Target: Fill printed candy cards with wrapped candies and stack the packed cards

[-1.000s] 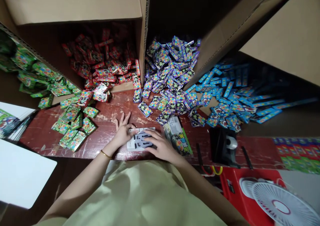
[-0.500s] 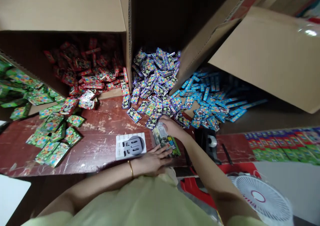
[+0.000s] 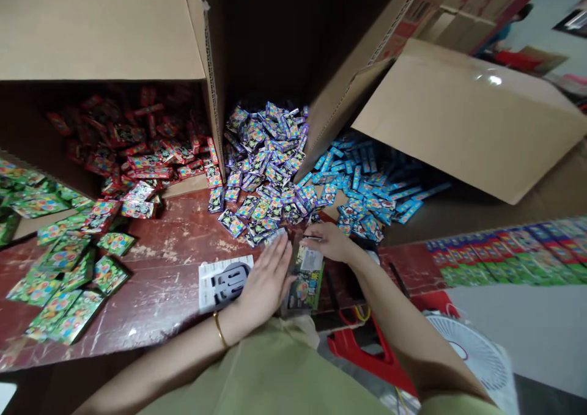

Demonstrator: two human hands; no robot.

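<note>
A clear plastic bag [image 3: 306, 290] lies at the table's near edge, with a green-and-black printed card or packet and a whitish label inside. At the bag's upper end my right hand [image 3: 330, 242] has its fingers curled in a pinch on the plastic. My left hand [image 3: 268, 274] rests along the bag's left side, fingers stretched out and lying flat. Under its wrist side is a white sheet printed with a grey gadget [image 3: 227, 282]. Small purple packets [image 3: 266, 176] spill out just beyond both hands.
Cardboard boxes hold heaps of red packets [image 3: 151, 152], blue packets [image 3: 367, 176] and green packets [image 3: 64, 250], some spilling onto the red table [image 3: 169, 244]. A cardboard flap [image 3: 440, 121] juts out at right. Rows of coloured packs [image 3: 504, 253], a white fan [image 3: 477, 348] and a red stool [image 3: 367, 354] are to the right.
My left hand has moved up from the bag's lower part to its left side. My right hand has shifted off the label to the bag's top end. The view has swung right.
</note>
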